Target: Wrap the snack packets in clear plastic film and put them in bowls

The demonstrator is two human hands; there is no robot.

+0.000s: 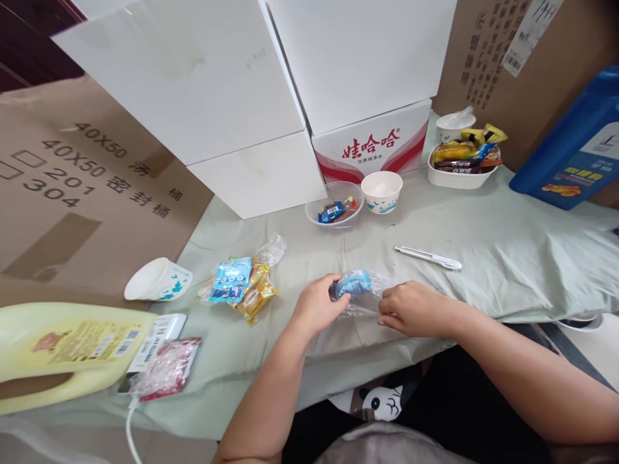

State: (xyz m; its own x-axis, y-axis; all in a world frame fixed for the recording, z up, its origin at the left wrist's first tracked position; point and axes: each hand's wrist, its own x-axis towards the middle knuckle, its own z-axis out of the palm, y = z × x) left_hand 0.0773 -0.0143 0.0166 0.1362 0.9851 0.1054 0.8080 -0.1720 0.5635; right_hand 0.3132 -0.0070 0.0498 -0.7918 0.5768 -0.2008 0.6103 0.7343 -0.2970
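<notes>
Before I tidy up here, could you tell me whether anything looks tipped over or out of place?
Yes: the paper cup at the left lies on its side on the cloth, while the cup near the boxes stands upright. Nothing appears spilled from it.

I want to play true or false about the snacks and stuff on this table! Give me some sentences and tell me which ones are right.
1. Both hands hold a clear bag with a blue packet inside. True: the left hand and right hand grip it from either side.
2. The white paper cup near the yellow jug stands upright. False: it lies tipped on its side.
3. A white utility knife lies on the cloth beyond the hands. True.
4. The clear bowl is empty. False: it holds a few wrapped snacks.
5. The white tray at the back holds wrapped snacks. True.
</notes>
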